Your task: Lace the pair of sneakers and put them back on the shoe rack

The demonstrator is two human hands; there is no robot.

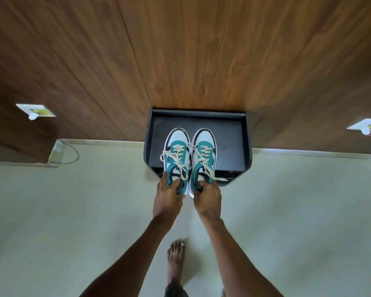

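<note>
Two teal, white and black sneakers with cream laces sit side by side, toes pointing away from me, over the top of a black shoe rack (229, 136). My left hand (168, 192) grips the heel of the left sneaker (177, 150). My right hand (208, 195) grips the heel of the right sneaker (205, 150). Both shoes are laced, with loose bows and lace ends hanging over their sides. The heels stick out past the rack's front edge. I cannot tell whether the soles rest on the rack.
The rack stands against a brown wood-panelled wall (180, 50). Two white wall sockets (35, 111) (365, 126) flank it. A small box with a thin cable (58, 153) lies at the left by the wall. My bare foot (176, 258) stands on the pale floor.
</note>
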